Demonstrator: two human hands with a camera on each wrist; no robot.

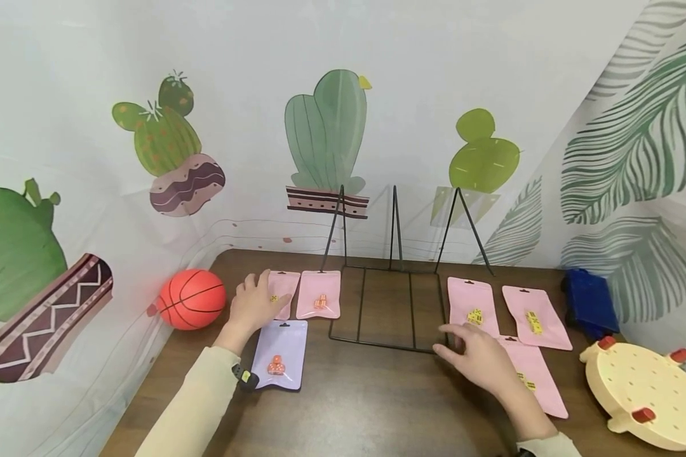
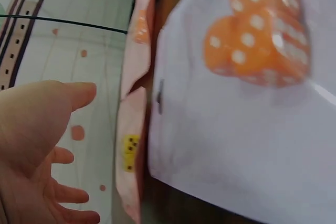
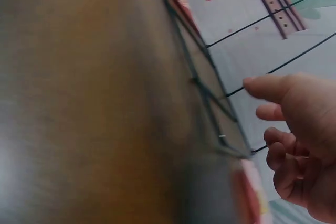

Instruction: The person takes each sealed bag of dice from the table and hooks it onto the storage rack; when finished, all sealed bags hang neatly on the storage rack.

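My left hand (image 1: 254,306), fingers spread, hovers at a pink pouch (image 1: 286,283) of yellow dice, partly covering it; contact cannot be told. Beside that pouch lies a pink pouch (image 1: 310,292) with orange dice. Nearer me is a lilac pouch (image 1: 286,339) holding orange dice, large in the left wrist view. My right hand (image 1: 476,355), loosely bent and holding nothing, is over the right edge of a black wire rack (image 1: 361,304). By it are pink pouches with yellow dice: one behind (image 1: 470,293), one farther right (image 1: 528,301), one partly under the wrist (image 1: 540,374).
An orange-red basketball (image 1: 192,299) sits at the table's left edge. On the right are a blue object (image 1: 590,301) and a round cream piece with red pegs (image 1: 652,393). The rack's upright wires (image 1: 396,228) rise before the cactus-print wall cloth (image 1: 411,95).
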